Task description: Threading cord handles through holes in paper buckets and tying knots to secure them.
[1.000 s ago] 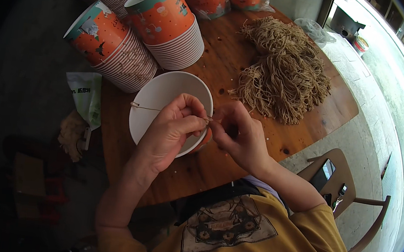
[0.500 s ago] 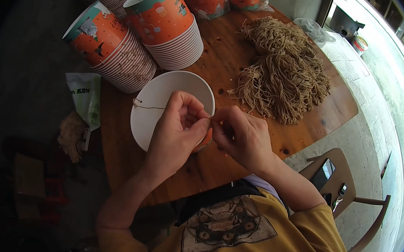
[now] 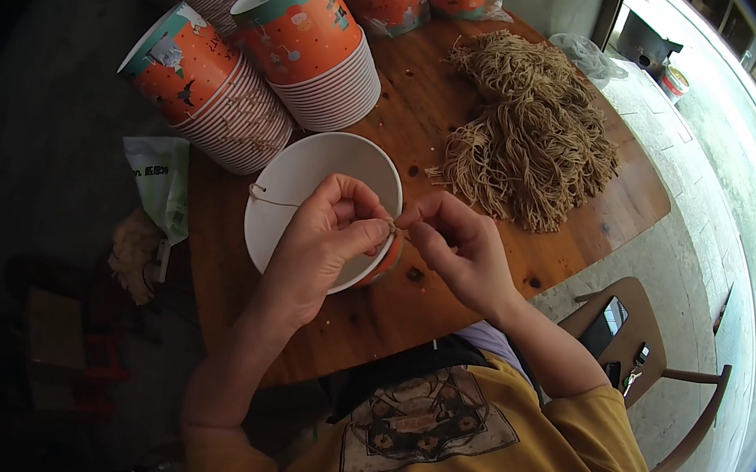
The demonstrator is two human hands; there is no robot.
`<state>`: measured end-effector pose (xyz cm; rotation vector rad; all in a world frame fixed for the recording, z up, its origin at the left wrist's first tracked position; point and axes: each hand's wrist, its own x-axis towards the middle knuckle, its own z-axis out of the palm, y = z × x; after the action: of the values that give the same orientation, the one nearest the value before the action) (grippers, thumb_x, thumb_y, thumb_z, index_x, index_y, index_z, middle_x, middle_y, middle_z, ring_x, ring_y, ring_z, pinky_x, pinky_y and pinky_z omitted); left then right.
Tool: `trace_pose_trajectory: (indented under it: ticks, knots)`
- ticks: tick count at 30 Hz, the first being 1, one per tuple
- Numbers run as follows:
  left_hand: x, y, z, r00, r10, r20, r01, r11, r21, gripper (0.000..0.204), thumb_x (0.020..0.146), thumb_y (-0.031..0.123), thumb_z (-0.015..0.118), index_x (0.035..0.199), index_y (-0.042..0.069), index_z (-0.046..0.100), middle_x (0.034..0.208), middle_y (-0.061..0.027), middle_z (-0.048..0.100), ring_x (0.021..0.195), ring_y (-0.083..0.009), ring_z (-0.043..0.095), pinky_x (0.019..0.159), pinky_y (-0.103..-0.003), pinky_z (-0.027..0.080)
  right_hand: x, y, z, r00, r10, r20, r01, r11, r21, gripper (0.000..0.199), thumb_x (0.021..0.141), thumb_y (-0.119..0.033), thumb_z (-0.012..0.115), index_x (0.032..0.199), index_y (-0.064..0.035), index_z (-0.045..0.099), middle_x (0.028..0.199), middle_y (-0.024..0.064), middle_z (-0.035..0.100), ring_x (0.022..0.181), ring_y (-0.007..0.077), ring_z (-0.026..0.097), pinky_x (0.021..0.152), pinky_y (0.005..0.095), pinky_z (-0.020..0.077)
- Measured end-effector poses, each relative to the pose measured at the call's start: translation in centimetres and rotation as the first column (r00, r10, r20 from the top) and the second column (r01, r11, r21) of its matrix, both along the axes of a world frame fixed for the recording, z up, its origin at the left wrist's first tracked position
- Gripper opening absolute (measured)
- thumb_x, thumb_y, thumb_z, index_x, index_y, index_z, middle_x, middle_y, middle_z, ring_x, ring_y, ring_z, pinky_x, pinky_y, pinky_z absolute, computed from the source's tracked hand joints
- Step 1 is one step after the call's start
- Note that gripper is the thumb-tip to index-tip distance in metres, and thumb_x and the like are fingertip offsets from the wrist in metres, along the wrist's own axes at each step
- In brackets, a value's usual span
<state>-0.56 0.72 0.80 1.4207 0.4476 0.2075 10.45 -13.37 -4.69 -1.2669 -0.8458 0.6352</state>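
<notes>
A paper bucket (image 3: 298, 168), white inside and orange outside, stands tilted on the wooden table in front of me. A thin tan cord (image 3: 278, 202) is knotted through a hole at its left rim and crosses the opening to my hands. My left hand (image 3: 334, 236) pinches the cord at the right rim, thumb against the fingers, where a small knot or loop shows. Close beside it, my right hand (image 3: 451, 244) pinches the same cord between thumb and forefinger. The exact cord end is hidden by my fingertips.
Stacks of orange paper buckets (image 3: 326, 74) lean behind the bucket. A heap of cut tan cords (image 3: 535, 142) lies on the table (image 3: 443, 321) to the right. A green-white bag (image 3: 159, 181) hangs at the left edge. A chair (image 3: 635, 328) holding a phone stands at right.
My right fingers have opened out somewhat and shifted slightly, and my left hand has turned a little. The cord's knot at the right rim now shows between my fingertips.
</notes>
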Motion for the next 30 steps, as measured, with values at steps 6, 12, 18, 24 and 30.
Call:
trace_pose_trajectory:
  ticks: [6, 12, 18, 24, 30]
  knots:
    - [-0.1, 0.3, 0.2, 1.0, -0.024, 0.007, 0.025, 0.993, -0.117, 0.016, 0.086, -0.001, 0.059, 0.098, 0.004, 0.05, 0.089, -0.0035, 0.058, 0.082, -0.0069, 0.056, 0.077, -0.021, 0.047, -0.2, 0.0, -0.2, 0.956, -0.116, 0.268, 0.099, 0.992, 0.078, 0.011, 0.087, -0.007, 0.061, 0.097, -0.0045, 0.059, 0.066, 0.0041, 0.058, 0.054, 0.0077, 0.054, 0.051, 0.0236, 0.0437]
    - [-0.1, -0.3, 0.2, 0.999, 0.02, 0.031, -0.019, 0.999, -0.039, 0.016, 0.086, -0.002, 0.058, 0.097, 0.004, 0.048, 0.091, -0.0035, 0.057, 0.083, -0.0068, 0.055, 0.079, -0.022, 0.047, -0.6, 0.3, -0.2, 0.937, -0.148, 0.315, 0.128, 0.988, 0.083, 0.012, 0.084, -0.009, 0.066, 0.093, -0.0049, 0.058, 0.069, 0.0043, 0.063, 0.057, 0.0115, 0.06, 0.053, 0.0252, 0.0479]
    - [-0.1, -0.9, -0.1, 0.997, 0.027, 0.066, -0.038, 0.986, 0.163, 0.02, 0.085, -0.005, 0.057, 0.098, 0.005, 0.046, 0.092, -0.0031, 0.054, 0.084, -0.0074, 0.055, 0.078, -0.023, 0.047, -0.7, 0.3, 0.2, 0.93, -0.155, 0.332, 0.166, 0.986, -0.006, 0.013, 0.083, -0.01, 0.067, 0.092, -0.0057, 0.059, 0.071, 0.0048, 0.064, 0.06, 0.0143, 0.064, 0.055, 0.0259, 0.0505]
    - [-0.1, -1.6, 0.1, 0.998, -0.012, 0.068, -0.023, 0.87, 0.493, 0.021, 0.086, -0.006, 0.056, 0.1, 0.005, 0.044, 0.091, -0.0019, 0.053, 0.084, -0.007, 0.054, 0.08, -0.023, 0.045, -0.2, 0.7, 0.8, 0.989, -0.048, 0.141, 0.06, 0.995, -0.08, 0.009, 0.085, -0.01, 0.063, 0.09, -0.0034, 0.059, 0.063, -0.0029, 0.058, 0.051, 0.003, 0.055, 0.046, 0.0174, 0.0401]
    - [-0.2, -0.7, -0.7, 0.998, -0.021, 0.061, -0.008, 0.902, 0.431, 0.022, 0.086, -0.004, 0.058, 0.102, 0.004, 0.045, 0.092, -0.002, 0.053, 0.085, -0.0067, 0.053, 0.08, -0.022, 0.045, 1.7, 0.1, 0.9, 0.866, 0.185, -0.465, -0.246, 0.967, -0.072, 0.016, 0.089, -0.023, 0.057, 0.092, -0.0084, 0.063, 0.072, -0.0042, 0.058, 0.054, 0.0022, 0.047, 0.048, 0.0176, 0.0395]
